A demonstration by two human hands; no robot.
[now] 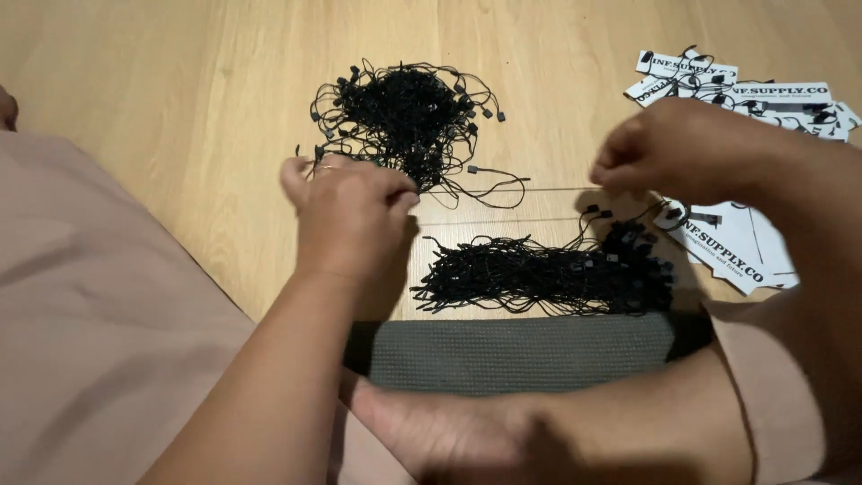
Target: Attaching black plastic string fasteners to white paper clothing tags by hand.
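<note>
My left hand (350,211) pinches one end of a thin black string loop (503,189), and my right hand (678,148) pinches the other end, so the string runs taut and level between them above the wooden floor (180,90). Just behind my left hand lies a tangled heap of black string tag fasteners (404,112). Below the taut string sits a second, flatter bundle of straightened black strings (548,269), with small plastic locks at its right end.
White paper tags with black print lie in a pile at the back right (745,94), and more lie under my right wrist (732,242). A dark grey mat (521,352) lies in front of my bare foot (449,431). My legs in pinkish cloth fill the left.
</note>
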